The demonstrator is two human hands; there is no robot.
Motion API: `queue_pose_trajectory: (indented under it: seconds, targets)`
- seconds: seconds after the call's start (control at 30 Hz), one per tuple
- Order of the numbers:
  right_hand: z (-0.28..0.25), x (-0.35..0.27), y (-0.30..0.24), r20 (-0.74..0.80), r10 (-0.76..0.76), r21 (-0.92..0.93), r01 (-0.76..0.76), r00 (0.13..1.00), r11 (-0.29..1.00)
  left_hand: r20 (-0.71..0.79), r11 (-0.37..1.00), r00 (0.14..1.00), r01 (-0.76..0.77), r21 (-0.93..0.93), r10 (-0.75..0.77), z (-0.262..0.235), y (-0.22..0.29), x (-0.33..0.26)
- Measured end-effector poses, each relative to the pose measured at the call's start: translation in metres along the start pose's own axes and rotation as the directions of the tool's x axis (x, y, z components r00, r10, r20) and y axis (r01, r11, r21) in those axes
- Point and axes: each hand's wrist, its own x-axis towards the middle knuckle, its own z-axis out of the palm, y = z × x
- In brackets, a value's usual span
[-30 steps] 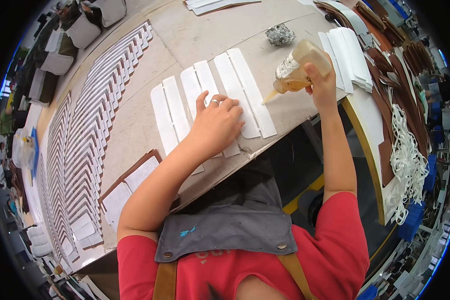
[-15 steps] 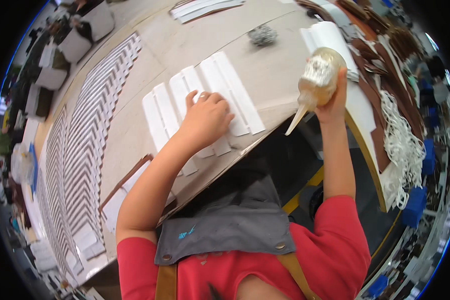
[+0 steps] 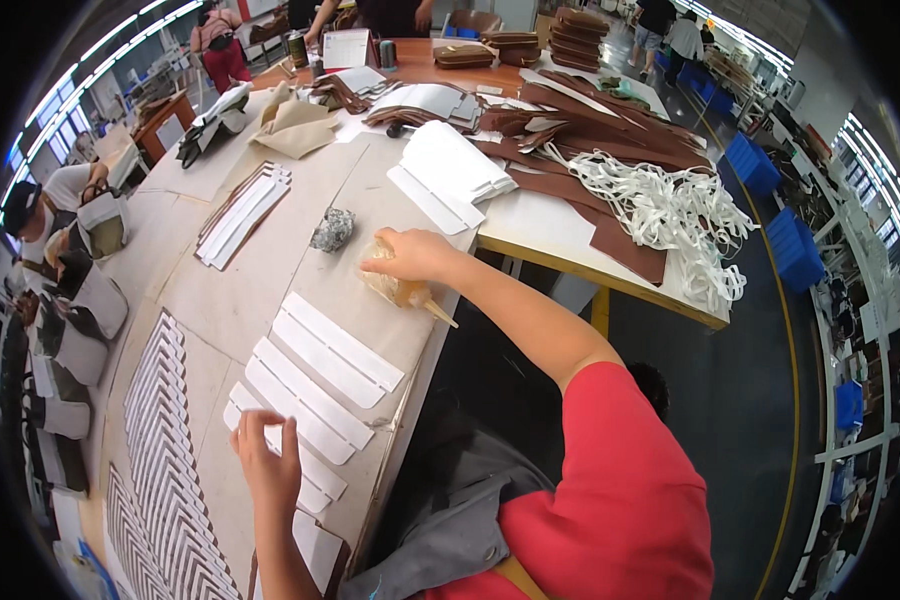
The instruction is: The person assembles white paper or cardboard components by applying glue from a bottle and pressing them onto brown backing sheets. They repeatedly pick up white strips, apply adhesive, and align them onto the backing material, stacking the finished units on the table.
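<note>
My right hand (image 3: 415, 257) is wrapped round a clear squeeze bottle (image 3: 406, 292) of yellowish liquid, at the table's near edge. The bottle is tilted, its long tapered nozzle pointing down to the right. Whether it touches the table I cannot tell. My left hand (image 3: 268, 458) is over the lower left end of a row of white strips (image 3: 310, 398), fingers bent and thumb apart, with nothing visible in it. The strips lie flat, side by side. Just beyond the bottle sits a crumpled grey-silver lump (image 3: 333, 229).
Long rows of overlapping white-and-brown strips (image 3: 165, 430) cover the table's left. A white stack (image 3: 440, 180) lies beyond my right hand. Brown strips (image 3: 610, 120) and tangled white cords (image 3: 660, 200) are heaped at right. Blue bins (image 3: 795, 250) line the far right; other people work at the back.
The view has swung to the right and up. My right hand has brought the bottle down from a raised position to table level. My left hand has shifted to the strips' lower left end.
</note>
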Motion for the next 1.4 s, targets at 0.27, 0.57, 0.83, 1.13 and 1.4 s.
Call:
queue_pose_trajectory:
  seconds: [0.27,0.57,0.83,1.13,1.4]
  targets:
    - [0.004,-0.016,-0.017,-0.465,-0.399,-0.232,0.327,0.790,0.916,0.013,0.968,0.981,0.192,-0.160,-0.193,-0.042,0.006,-0.071]
    - [0.029,-0.080,-0.094,-0.507,-0.536,0.096,0.662,0.675,0.743,0.141,0.851,0.957,0.289,-0.439,-0.252,-0.024,0.018,-0.154]
    - [0.085,-0.126,-0.124,-0.434,-0.455,0.542,0.629,0.778,0.557,0.342,0.957,0.939,0.061,-0.284,0.041,-0.008,0.042,-0.172]
    - [0.110,-0.135,-0.123,-0.248,-0.527,0.679,0.534,0.813,0.504,0.083,0.959,0.992,0.070,0.275,-0.097,-0.021,-0.005,-0.121]
    - [0.106,-0.142,-0.096,-0.201,-0.424,0.716,0.428,0.883,0.552,0.285,0.859,0.959,-0.146,0.491,0.000,-0.014,-0.008,-0.100]
